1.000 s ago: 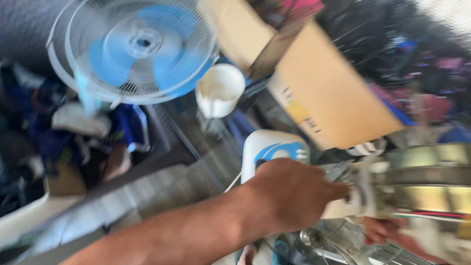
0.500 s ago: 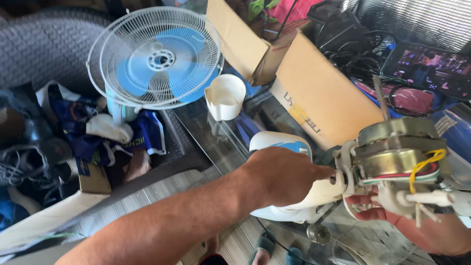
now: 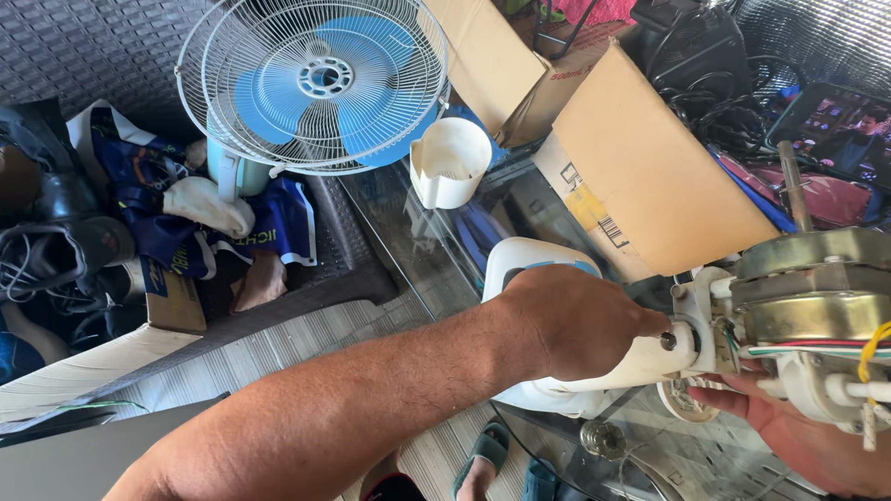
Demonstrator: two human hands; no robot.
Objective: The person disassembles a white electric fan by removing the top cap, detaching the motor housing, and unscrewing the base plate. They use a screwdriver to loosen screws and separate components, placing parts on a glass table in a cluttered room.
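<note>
The bare fan motor (image 3: 817,297), its shaft pointing up, sits at the top of a white fan neck (image 3: 640,364). The left hand (image 3: 575,325) is closed around that neck just beside the motor. The right hand (image 3: 789,431) props the motor from beneath, fingers (image 3: 719,397) partly curled; how firmly they grip I cannot tell. This looks like steadying the motor at its mount. Beyond the motor lie a cardboard box (image 3: 650,176), a white cup (image 3: 450,160) and a blue-bladed fan (image 3: 316,83).

A glass tabletop (image 3: 422,243) is seen; a white plastic cup (image 3: 448,160) at twelve o'clock and cardboard boxes (image 3: 650,186) at two o'clock are borne.
</note>
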